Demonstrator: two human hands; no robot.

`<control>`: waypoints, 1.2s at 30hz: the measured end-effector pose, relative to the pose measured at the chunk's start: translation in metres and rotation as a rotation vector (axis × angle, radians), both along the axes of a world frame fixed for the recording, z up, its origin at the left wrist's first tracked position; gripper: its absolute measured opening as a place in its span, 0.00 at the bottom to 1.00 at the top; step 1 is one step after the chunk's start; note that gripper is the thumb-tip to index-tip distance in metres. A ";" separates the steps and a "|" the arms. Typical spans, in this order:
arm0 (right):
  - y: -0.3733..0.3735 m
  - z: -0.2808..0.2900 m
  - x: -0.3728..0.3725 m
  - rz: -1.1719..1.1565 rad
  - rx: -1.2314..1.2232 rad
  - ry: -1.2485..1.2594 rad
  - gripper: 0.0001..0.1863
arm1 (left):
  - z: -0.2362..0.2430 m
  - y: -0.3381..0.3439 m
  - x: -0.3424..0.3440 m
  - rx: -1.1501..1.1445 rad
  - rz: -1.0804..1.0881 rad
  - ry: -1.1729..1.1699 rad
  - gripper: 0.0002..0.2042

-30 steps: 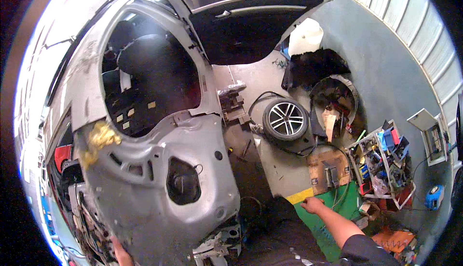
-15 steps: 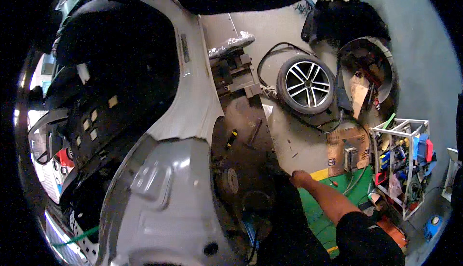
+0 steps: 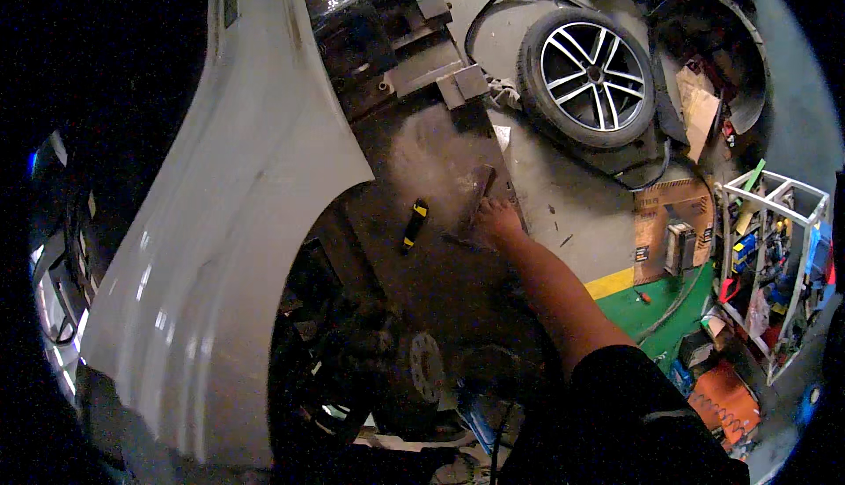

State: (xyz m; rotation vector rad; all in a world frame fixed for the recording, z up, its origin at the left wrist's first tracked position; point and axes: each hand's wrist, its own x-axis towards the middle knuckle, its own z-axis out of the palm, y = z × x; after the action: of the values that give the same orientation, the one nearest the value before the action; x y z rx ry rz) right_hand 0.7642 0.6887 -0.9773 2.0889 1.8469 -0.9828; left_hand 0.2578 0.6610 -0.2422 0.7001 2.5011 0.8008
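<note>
A: Right hand [image 3: 498, 223] status?
B: At a dark bar-shaped tool [image 3: 483, 184] on the brown platform [image 3: 427, 155], close to its right edge. Fingers bent over the tool; can't tell if gripping or just touching. Left hand out of frame, finger state unknown.

A: What's around it?
B: Yellow-and-black handled item [image 3: 415, 225] lies left of the hand, apart from it. Steel blocks [image 3: 462, 86] at the platform's far end. Wheel [image 3: 591, 76] on the floor past the right edge, black strip [image 3: 480, 23] looped around it. Further right: cardboard [image 3: 650, 203] with a grey boxy unit [image 3: 679, 247] on it, then a white-framed rack [image 3: 797, 287] full of parts.

A: Obstructions?
B: Grey car panel [image 3: 211, 221] covers the platform's left side. Right forearm crosses the right edge.

A: Hard to make out?
B: Hand hides part of the tool, so its exact type is unclear. Near end is deep shadow; only a holed disc [image 3: 427, 366] reads clearly. Rack cut by the lens rim.

A: Labels?
B: Dark print on the cardboard, too small to read.
</note>
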 end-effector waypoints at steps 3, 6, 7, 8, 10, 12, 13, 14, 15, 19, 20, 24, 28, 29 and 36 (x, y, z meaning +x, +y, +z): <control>0.012 -0.030 -0.006 0.017 0.141 -0.048 0.26 | -0.003 0.004 -0.006 -0.003 -0.006 0.046 0.32; 0.019 -0.053 0.000 0.079 0.229 -0.132 0.25 | -0.002 0.005 -0.009 -0.003 -0.012 0.091 0.31; 0.018 -0.057 0.004 0.135 0.256 -0.176 0.25 | -0.001 0.005 -0.009 0.003 -0.008 0.108 0.31; 0.013 -0.060 0.008 0.198 0.414 -0.213 0.23 | 0.001 0.004 -0.009 0.001 -0.007 0.126 0.30; 0.009 -0.062 0.009 0.310 0.306 -0.244 0.21 | 0.011 -0.003 -0.010 0.008 0.000 0.162 0.30; -0.010 -0.065 0.020 0.398 0.422 -0.395 0.18 | 0.017 -0.003 -0.010 0.010 -0.008 0.174 0.29; -0.023 -0.064 0.025 0.401 0.419 -0.378 0.16 | 0.020 -0.004 -0.009 0.014 -0.003 0.179 0.29; -0.035 -0.062 0.029 0.404 0.417 -0.365 0.15 | 0.025 -0.007 -0.009 0.019 0.000 0.187 0.28; -0.046 -0.055 0.030 0.405 0.412 -0.357 0.15 | 0.032 -0.008 -0.009 0.023 0.001 0.186 0.28; -0.077 0.037 0.012 -0.461 -0.323 0.507 0.19 | 0.085 -0.042 -0.013 0.065 0.040 0.212 0.27; -0.087 0.074 0.008 -0.525 -0.414 0.476 0.19 | 0.106 -0.058 -0.016 0.078 0.059 0.216 0.27; -0.195 0.147 0.011 -0.505 -0.248 0.487 0.29 | 0.191 -0.115 -0.065 0.205 0.099 0.214 0.26; -0.295 0.271 0.039 -0.490 -0.241 0.487 0.18 | 0.330 -0.299 -0.178 0.407 0.112 0.287 0.25; -0.321 0.290 0.042 -0.333 -0.273 0.409 0.16 | 0.363 -0.345 -0.198 0.465 0.088 0.296 0.24; -0.301 0.493 0.139 -0.188 0.132 -0.073 0.18 | 0.349 -0.285 -0.052 -0.083 0.018 0.496 0.34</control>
State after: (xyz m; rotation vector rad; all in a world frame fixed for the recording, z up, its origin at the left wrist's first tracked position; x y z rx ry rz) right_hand 0.9027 0.3881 -0.4845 2.3785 1.7505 -0.8310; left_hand 0.2062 0.3759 0.1065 0.9423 2.9611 0.5761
